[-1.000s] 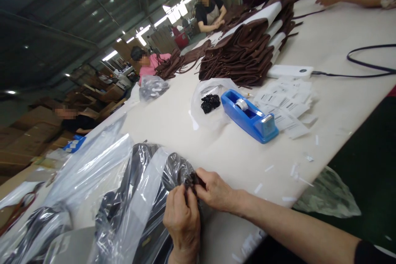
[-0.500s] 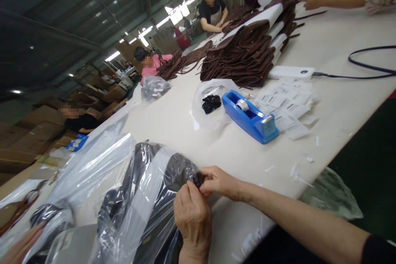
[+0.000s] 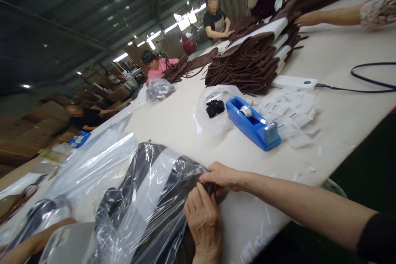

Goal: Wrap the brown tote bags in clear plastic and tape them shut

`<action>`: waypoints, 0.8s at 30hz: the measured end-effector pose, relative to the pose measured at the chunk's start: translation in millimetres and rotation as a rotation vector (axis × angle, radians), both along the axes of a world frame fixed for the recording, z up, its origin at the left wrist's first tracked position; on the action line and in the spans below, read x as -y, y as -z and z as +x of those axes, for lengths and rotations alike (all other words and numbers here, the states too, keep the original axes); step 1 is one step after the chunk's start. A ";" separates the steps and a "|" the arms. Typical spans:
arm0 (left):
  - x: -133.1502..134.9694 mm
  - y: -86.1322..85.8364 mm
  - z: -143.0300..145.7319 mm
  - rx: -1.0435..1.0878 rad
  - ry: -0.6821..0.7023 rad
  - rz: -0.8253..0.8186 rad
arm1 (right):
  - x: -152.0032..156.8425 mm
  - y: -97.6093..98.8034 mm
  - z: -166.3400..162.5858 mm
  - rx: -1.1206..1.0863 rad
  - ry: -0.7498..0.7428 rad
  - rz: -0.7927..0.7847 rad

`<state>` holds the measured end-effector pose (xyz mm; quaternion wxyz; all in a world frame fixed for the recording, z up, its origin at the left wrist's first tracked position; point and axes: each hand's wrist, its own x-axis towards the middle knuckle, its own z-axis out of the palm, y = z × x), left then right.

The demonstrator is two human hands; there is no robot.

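A clear plastic bag (image 3: 154, 198) lies across the front of the table, with a dark item and a white paper band inside it. At its right end my right hand (image 3: 224, 176) is closed, pinching the plastic at the corner. Just below, my left hand (image 3: 204, 218) is bent around the same end, its thumb and fingers closed on the bag's edge. The fingertips of both hands nearly meet there, partly hiding the gripped plastic.
A blue tape dispenser (image 3: 252, 121), printed labels (image 3: 293, 119) and a bag of small black pieces (image 3: 215, 108) lie beyond my hands. Farther back are stacked brown bags (image 3: 244, 64) and a white power bank (image 3: 295, 82) with a cable. Co-workers' arms reach in at right (image 3: 331, 17) and lower left (image 3: 40, 239).
Both hands have shifted slightly right with the bag's end, which is now drawn out flatter and tauter. A co-worker's arm at lower left reaches farther in.
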<state>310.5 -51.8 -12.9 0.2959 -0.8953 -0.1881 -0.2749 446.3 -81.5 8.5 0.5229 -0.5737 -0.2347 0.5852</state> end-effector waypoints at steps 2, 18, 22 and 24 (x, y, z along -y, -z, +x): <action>1.7 2.5 -4.5 0.082 0.012 -0.033 | -0.2 2.0 -1.3 -0.020 0.023 -0.027; 0.5 16.7 -12.5 0.134 -0.011 -0.086 | -0.4 -13.5 10.2 0.150 -0.019 -0.152; -2.6 16.6 -7.4 0.198 -0.048 -0.068 | -0.4 -13.5 6.0 0.126 0.001 -0.153; -8.0 15.4 -8.0 0.202 0.007 -0.053 | 0.5 -13.3 3.2 0.098 0.028 -0.161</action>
